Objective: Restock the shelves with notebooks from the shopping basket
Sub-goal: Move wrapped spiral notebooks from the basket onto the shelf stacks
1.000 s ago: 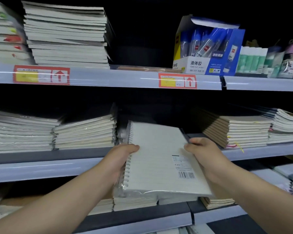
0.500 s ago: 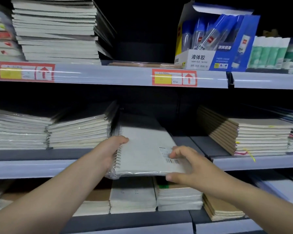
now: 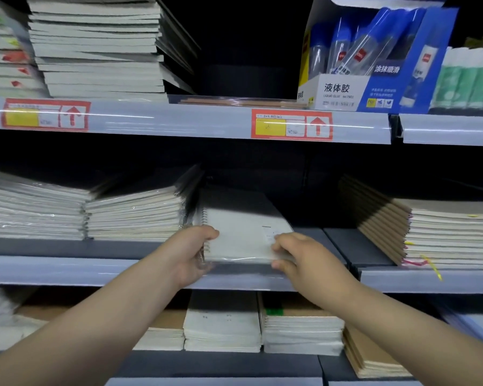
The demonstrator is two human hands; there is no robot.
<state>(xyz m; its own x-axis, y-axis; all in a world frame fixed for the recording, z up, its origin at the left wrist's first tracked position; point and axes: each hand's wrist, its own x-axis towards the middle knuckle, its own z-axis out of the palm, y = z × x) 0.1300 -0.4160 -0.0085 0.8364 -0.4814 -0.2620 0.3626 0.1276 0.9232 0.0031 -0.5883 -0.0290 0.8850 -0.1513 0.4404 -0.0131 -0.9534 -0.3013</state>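
A white spiral-bound notebook [image 3: 243,232] in clear wrap lies flat on the middle shelf [image 3: 67,270], in the gap between two stacks. My left hand [image 3: 191,253] grips its spiral edge at the near left corner. My right hand [image 3: 299,256] holds its near right corner, thumb on top by the barcode label. The notebook's far end reaches into the dark back of the shelf. The shopping basket is out of view.
Wrapped notebook stacks [image 3: 134,215] sit left of the gap, brown-covered notebooks [image 3: 430,232] to the right. The upper shelf carries tall notebook piles [image 3: 95,45] and a blue liquid glue box [image 3: 374,59]. The lower shelf holds more notebook stacks [image 3: 223,327].
Both hands pushed the notebook forward and down from a tilted, raised position until it lies flat, deeper on the middle shelf. The camera moved closer to the shelf.
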